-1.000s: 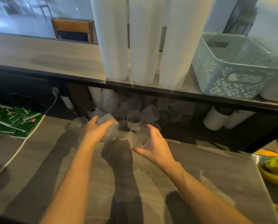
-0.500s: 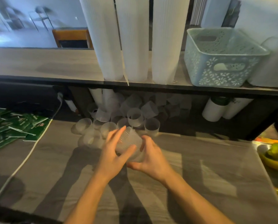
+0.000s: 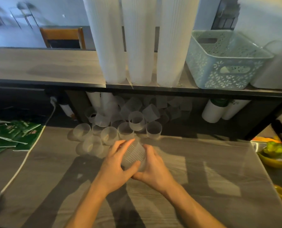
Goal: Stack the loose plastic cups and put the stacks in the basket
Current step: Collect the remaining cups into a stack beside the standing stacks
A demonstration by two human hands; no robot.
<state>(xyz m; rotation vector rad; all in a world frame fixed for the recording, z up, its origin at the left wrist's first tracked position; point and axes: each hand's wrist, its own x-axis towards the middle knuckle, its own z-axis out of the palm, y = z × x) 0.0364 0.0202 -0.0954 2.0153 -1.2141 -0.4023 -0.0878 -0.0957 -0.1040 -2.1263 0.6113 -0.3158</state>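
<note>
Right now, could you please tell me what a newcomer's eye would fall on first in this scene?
Three tall white cup stacks stand on the shelf at top centre, with an empty pale green basket to their right. Below the shelf lies a heap of loose clear cups, spilling onto the grey counter. In front of it, the left hand and right hand grip a short stack of cups between them.
</note>
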